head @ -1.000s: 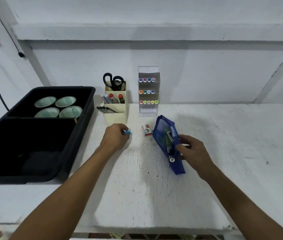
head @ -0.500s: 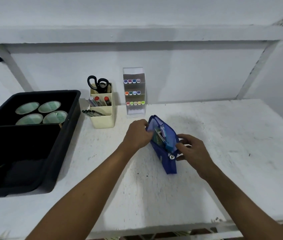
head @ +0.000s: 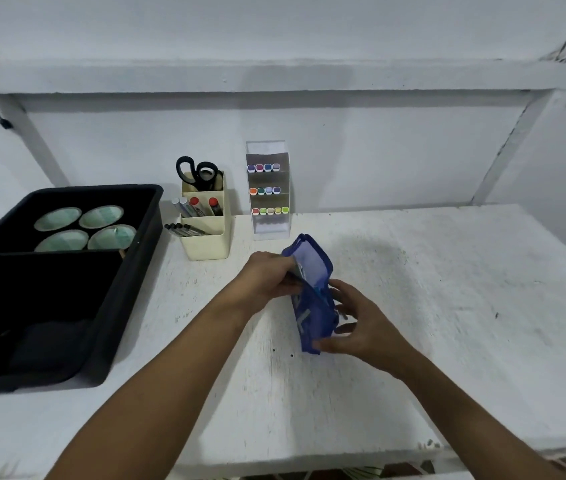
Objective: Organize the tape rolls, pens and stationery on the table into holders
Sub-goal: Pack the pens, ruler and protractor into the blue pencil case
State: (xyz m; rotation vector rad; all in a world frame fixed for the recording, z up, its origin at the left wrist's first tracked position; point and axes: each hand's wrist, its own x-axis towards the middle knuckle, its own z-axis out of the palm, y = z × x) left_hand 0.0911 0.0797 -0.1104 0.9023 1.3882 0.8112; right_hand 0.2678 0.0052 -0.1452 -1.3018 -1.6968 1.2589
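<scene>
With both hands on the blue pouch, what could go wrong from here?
1. The blue pouch stands on edge, steadied by the right hand; it may tip over if released.
2. The left hand is at its open mouth; withdrawing could drag contents onto the table.

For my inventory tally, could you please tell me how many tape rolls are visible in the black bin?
4, in the black bin's far compartment: back left, back right, front left, front right. More may be hidden beneath.
</scene>
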